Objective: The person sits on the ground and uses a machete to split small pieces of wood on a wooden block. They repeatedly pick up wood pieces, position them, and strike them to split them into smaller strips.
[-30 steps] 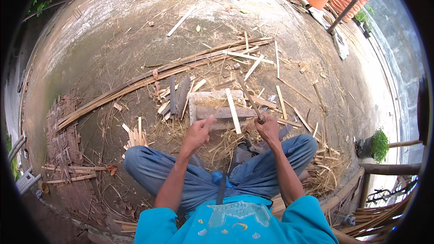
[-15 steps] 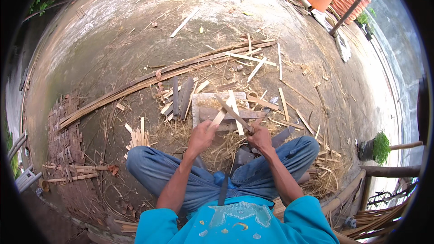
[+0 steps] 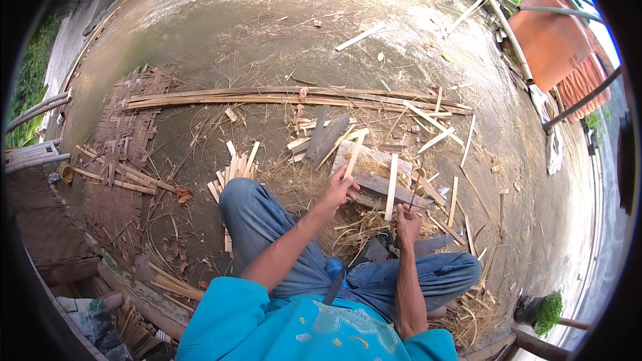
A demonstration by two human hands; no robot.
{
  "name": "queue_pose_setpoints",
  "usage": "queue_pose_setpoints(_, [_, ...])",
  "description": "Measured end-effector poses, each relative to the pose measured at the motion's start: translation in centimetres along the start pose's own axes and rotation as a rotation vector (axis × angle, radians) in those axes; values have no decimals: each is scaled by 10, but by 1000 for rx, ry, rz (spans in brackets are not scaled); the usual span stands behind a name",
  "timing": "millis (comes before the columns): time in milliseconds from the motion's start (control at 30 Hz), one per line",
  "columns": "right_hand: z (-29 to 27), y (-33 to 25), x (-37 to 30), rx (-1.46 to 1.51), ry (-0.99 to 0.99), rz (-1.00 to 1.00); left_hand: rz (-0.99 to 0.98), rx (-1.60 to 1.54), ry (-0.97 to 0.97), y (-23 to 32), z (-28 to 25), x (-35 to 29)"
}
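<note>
The left hand point(image 3: 336, 192), just on the near left side of the pale block point(image 3: 373, 159), has its thumb and fingers around the lower end of a flat pale wooden strip point(image 3: 356, 152), which slants up over the block's left part; the right hand point(image 3: 406, 224), at the block's near right, is closed around the handle of a knife point(image 3: 416, 190), its narrow blade pointing away from the person and apart from the strip.

A dark wooden bar point(image 3: 372, 184) lies along the block's near side; a second loose strip point(image 3: 391, 187) crosses it; curled shavings point(image 3: 354, 230) lie on the near side of the block; dark slats point(image 3: 330, 139) lie just beyond its left corner; a fan of pale split pieces point(image 3: 234, 168) is left of it, by the bent knee in blue jeans point(image 3: 257, 234).

Beyond the block stretches a long bundle of slats point(image 3: 294, 98) on the concrete floor point(image 3: 234, 40); a worn woven mat point(image 3: 124, 137) is well to its left; a leafy potted plant point(image 3: 550, 311) is to its near right; far beyond it on the right stands an orange container point(image 3: 545, 37) bearing small dark lettering, too small to read.
</note>
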State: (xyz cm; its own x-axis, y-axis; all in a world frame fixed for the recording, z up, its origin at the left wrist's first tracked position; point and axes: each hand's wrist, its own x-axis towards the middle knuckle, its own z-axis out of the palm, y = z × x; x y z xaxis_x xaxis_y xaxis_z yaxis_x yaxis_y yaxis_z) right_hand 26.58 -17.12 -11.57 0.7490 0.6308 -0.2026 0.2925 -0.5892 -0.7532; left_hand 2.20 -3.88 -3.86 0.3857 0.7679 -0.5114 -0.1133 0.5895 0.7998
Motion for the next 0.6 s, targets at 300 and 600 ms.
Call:
queue_pose_setpoints(300, [29,-3,-16,256,-116,162,-177,-425,-139,-5,-8,5])
queue_pose_setpoints(600, [16,-29,-21,339,-25,243,69,-403,-51,-21,1,15])
